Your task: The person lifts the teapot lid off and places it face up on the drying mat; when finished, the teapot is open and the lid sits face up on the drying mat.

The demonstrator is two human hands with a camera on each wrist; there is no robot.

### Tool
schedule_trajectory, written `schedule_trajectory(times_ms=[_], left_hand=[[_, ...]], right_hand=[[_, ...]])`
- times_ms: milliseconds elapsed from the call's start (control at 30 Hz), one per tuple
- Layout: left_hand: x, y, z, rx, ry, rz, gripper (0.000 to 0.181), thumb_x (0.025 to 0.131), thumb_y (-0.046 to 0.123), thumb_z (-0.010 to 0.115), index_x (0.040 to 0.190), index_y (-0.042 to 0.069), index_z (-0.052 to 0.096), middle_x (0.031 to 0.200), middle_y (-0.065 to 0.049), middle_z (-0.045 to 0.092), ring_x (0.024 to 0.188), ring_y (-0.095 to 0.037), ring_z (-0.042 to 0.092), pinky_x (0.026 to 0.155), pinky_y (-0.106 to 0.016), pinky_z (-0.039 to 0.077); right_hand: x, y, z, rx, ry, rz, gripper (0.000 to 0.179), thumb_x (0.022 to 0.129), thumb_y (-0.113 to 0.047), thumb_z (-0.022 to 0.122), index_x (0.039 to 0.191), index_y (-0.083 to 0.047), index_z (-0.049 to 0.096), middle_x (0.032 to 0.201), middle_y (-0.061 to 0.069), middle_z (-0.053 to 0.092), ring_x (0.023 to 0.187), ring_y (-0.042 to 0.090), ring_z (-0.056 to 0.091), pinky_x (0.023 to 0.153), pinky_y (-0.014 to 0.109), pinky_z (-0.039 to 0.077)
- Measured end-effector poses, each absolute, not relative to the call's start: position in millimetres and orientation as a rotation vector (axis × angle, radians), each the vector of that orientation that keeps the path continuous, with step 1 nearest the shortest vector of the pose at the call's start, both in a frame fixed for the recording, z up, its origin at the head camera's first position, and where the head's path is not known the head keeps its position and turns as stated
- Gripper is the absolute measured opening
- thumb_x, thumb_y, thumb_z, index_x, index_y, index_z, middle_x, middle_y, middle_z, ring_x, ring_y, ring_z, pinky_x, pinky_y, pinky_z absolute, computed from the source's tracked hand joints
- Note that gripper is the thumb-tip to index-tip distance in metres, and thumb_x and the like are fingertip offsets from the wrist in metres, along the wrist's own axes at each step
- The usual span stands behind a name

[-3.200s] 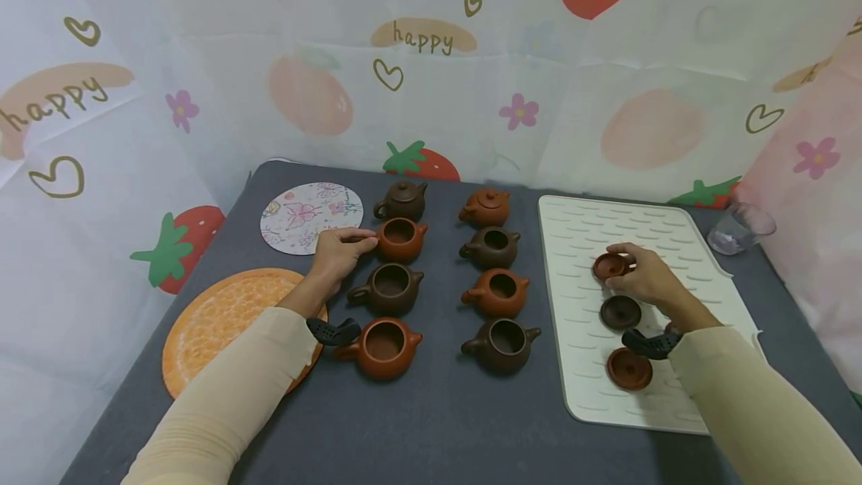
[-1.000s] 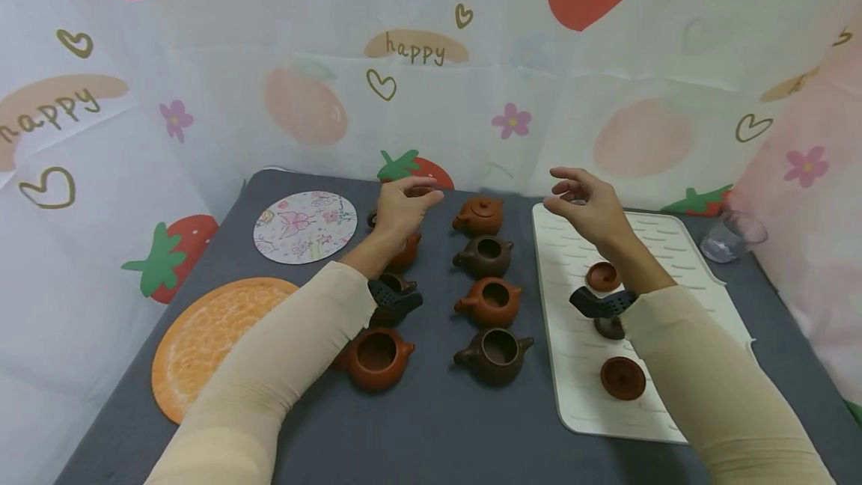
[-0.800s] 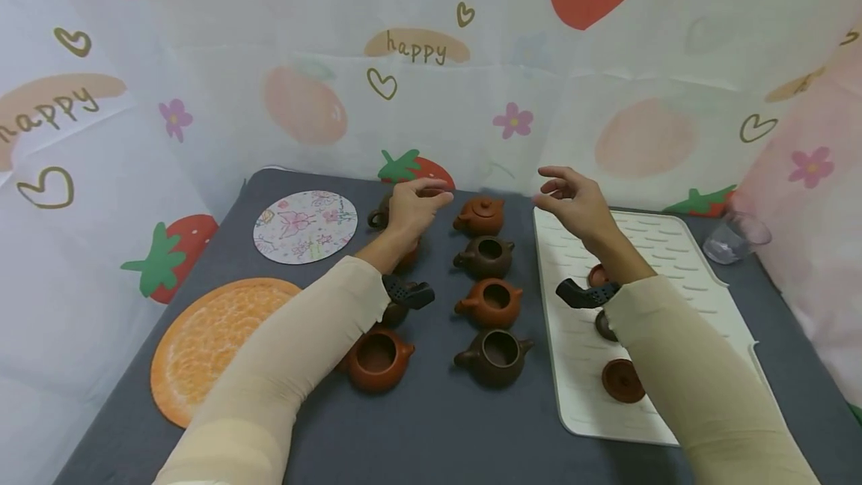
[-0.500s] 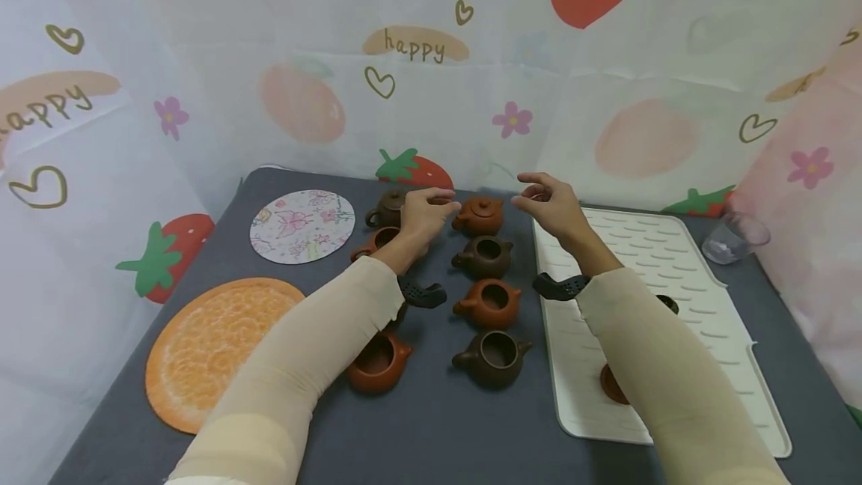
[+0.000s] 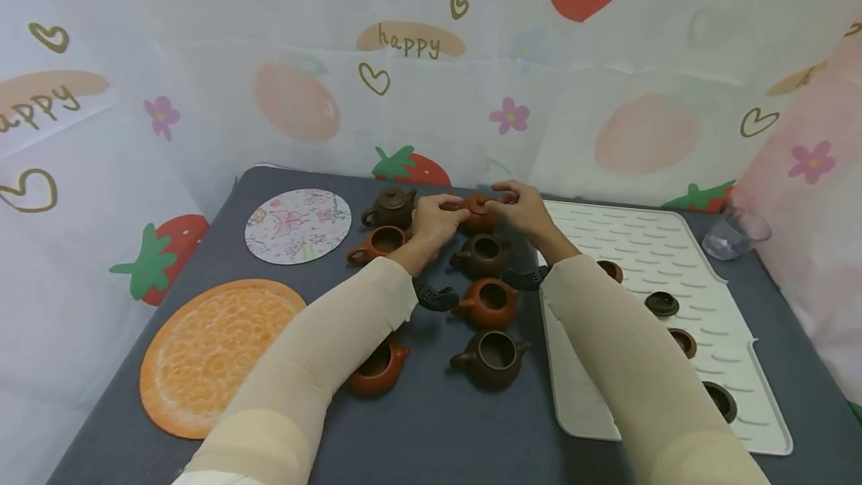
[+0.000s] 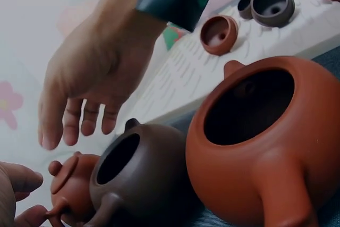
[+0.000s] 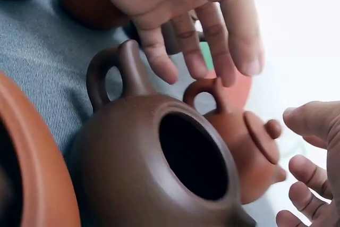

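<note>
Both hands are on either side of a lidded orange-brown clay teapot [image 5: 480,214] at the back of the right-hand column. My left hand [image 5: 436,221] is at its handle side, fingertips right at the handle in the left wrist view. My right hand [image 5: 528,214] is at the spout side, fingers spread and slightly bent, apart from the pot in the right wrist view. The lid [image 7: 261,136] with its round knob sits on the pot. Just in front stands a lidless dark brown teapot [image 7: 154,152]. Behind my left hand is a lidded dark teapot [image 5: 390,208].
More lidless teapots stand in two columns, including an orange one [image 5: 488,303] and a dark one [image 5: 496,360]. Several lids, one dark [image 5: 662,304], lie on a white ridged tray [image 5: 562,395] under my right forearm. Left are an orange round mat [image 5: 222,350] and a floral mat [image 5: 298,227]; right, a glass [image 5: 734,234].
My left hand has left the second teapot in the left column and my right hand a red-brown lid on the tray. Both have come together at the lidded orange-brown teapot.
</note>
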State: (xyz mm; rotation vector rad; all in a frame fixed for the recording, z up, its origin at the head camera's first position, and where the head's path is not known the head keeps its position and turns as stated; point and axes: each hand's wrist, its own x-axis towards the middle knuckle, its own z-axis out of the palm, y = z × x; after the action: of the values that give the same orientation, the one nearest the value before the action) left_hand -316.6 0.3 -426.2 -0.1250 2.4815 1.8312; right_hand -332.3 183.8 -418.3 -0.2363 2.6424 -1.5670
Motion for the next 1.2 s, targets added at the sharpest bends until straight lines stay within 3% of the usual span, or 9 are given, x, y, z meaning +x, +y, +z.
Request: schedule_trajectory(times_ms=[267,633,1000,1200], left_hand=[[-319.8,4.2,-432.8,-0.189,2.544,1.752,0.023,0.09,0.019,0.071,0.113,0.013,0.072,0.105,-0.001,0.065,0.104,-0.024,0.052,0.077,-0.036,0.048],[-320.1,4.8,-437.3,-0.24,2.57,1.689,0.015,0.091,0.017,0.069,0.106,0.014,0.073,0.107,-0.006,0.061,0.101,-0.026,0.051,0.073,-0.035,0.049],[-322.1,6.0,-439.8,-0.276,2.584,1.697,0.012,0.091,0.016,0.07,0.1,0.014,0.076,0.101,-0.004,0.062,0.096,-0.025,0.053,0.07,-0.033,0.049],[-323.0,4.9,-441.5,-0.278,2.59,1.7,0.011,0.09,0.016,0.07,0.099,0.015,0.076,0.102,-0.004,0.062,0.103,-0.027,0.049,0.073,-0.034,0.048]], right_hand=[[-340.2,169.6,-423.7,-0.139,2.722,-1.412,0.043,0.094,-0.021,0.065,0.132,-0.003,0.056,0.118,0.022,0.057,0.102,0.036,0.056,0.084,0.047,0.047],[-344.7,159.4,-425.8,-0.139,2.899,-1.246,0.023,0.094,-0.018,0.063,0.112,-0.005,0.07,0.113,0.017,0.063,0.103,0.033,0.057,0.085,0.046,0.047],[-340.5,156.5,-424.8,-0.121,2.999,-1.246,0.022,0.095,-0.017,0.061,0.108,-0.002,0.069,0.103,0.015,0.065,0.094,0.031,0.059,0.081,0.043,0.047],[-338.5,158.8,-424.6,-0.052,2.951,-1.371,0.024,0.097,-0.023,0.059,0.106,-0.004,0.068,0.099,0.013,0.065,0.092,0.029,0.059,0.08,0.042,0.047]])
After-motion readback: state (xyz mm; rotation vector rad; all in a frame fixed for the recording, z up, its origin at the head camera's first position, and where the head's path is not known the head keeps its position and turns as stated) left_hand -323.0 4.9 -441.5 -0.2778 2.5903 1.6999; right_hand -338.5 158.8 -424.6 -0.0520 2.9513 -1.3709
